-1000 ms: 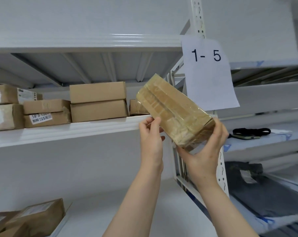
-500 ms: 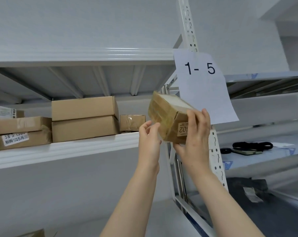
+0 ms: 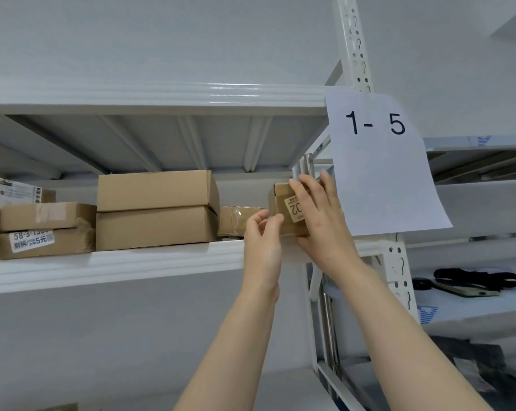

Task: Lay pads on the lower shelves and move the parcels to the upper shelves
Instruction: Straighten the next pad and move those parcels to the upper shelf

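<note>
Parcel (image 3: 279,200): prob light, stiff card; take by sides
R hand (image 3: 319,223): yr fingers flat on its front
L hand (image 3: 261,244): at its left edge, grip unclear

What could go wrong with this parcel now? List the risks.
1. The parcel seems to sit at the shelf's front edge; released early, it may tip off.
2. Pushed in, it could catch the taped box beside it.
3. The right hand is beside the sign and might snag it.
</note>
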